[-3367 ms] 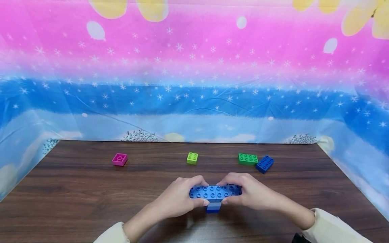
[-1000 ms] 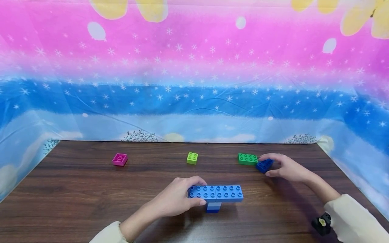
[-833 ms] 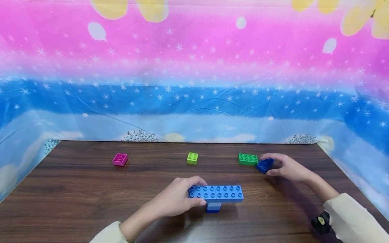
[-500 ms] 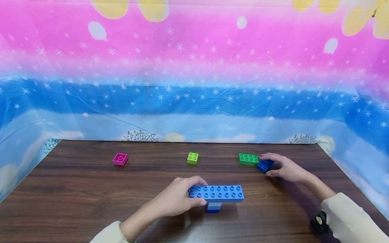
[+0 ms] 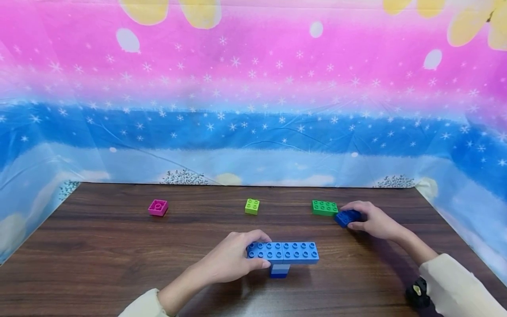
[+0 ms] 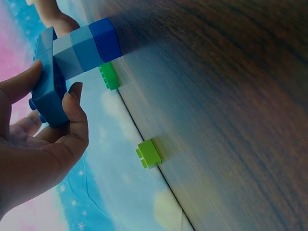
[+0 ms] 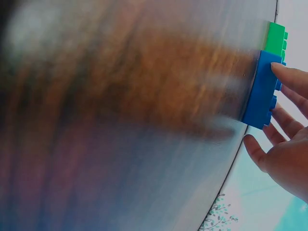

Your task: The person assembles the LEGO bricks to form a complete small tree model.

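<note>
My left hand (image 5: 231, 257) grips the left end of a T-shaped stack of toy building bricks (image 5: 300, 252), thumb on the near side and fingers at the far side. Two light blue bricks lie end to end on top of a narrow column, whose bottom brick (image 6: 107, 39) is darker blue. Farther back on the right, my right hand (image 5: 376, 220) pinches a dark blue building brick (image 5: 345, 218). Its thumb (image 7: 288, 77) presses the brick's near side in the right wrist view, with the other fingers behind. The studs face up, partly hidden by the hand.
A green brick (image 5: 325, 208) sits right at the dark blue brick's left end. Toward the back of the wooden table (image 5: 99, 255) are a lime brick (image 5: 252, 206) and a magenta brick (image 5: 158, 208). A patterned cloth (image 5: 253, 132) surrounds the table's back and sides.
My right hand has left the light blue top bricks and reached back right to the dark blue brick, which has turned to lie more sideways. My left hand has kept its hold.
</note>
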`<state>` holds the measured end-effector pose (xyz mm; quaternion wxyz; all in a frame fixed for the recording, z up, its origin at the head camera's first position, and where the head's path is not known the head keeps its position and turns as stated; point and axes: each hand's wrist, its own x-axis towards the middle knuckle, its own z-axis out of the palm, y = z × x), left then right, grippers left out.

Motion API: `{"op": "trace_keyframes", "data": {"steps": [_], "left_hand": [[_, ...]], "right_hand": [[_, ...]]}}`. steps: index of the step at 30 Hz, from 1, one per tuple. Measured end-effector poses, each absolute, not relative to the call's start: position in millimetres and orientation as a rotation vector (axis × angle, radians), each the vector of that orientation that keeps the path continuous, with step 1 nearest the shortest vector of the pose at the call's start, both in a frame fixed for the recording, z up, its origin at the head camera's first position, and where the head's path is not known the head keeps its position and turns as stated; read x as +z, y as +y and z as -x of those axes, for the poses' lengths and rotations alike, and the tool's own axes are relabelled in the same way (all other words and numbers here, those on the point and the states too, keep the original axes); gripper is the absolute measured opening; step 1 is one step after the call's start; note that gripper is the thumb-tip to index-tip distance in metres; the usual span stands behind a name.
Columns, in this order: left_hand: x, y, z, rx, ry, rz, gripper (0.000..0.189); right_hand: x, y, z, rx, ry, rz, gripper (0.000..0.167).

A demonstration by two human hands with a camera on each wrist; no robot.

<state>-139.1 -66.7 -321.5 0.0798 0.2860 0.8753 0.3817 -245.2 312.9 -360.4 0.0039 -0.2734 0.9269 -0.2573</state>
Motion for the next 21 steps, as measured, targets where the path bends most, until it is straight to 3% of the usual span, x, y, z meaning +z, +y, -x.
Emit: {"op": "trace_keyframes", "data": {"steps": [21], "left_hand": [[-321.4,-66.9,139.4,1.142,2.609,-0.854,0.032]], "right_hand": [[-353.7,304.2,230.2,-0.758,2.85,0.727,0.036]]}}
